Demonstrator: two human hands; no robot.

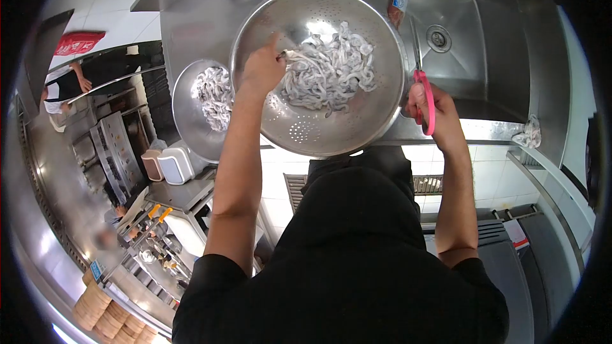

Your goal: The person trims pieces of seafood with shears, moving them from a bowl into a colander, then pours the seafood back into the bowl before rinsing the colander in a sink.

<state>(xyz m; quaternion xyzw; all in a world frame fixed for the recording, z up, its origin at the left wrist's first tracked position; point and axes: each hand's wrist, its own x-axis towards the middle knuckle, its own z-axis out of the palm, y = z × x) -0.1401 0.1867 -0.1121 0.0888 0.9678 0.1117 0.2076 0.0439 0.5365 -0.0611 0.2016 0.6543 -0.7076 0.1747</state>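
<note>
The left hand (pixel 264 71) is pinching one soft, probably slippery tentacle (pixel 294 56), best gripped near its thicker end; the right hand (pixel 433 111) is gripping pink-handled scissors (pixel 430 105).

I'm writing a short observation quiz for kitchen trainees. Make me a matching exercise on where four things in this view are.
Column 1
1. Scissors
2. Left hand
3. Package
4. Smaller bowl of pale strips

Column 2
A. At the edge of the sink, with a blue-and-white label
B. To the left of the large perforated bowl
C. In the right hand
D. Over the inside of the large perforated bowl, by its pale strips

Right pairs: 1-C, 2-D, 3-A, 4-B
</note>
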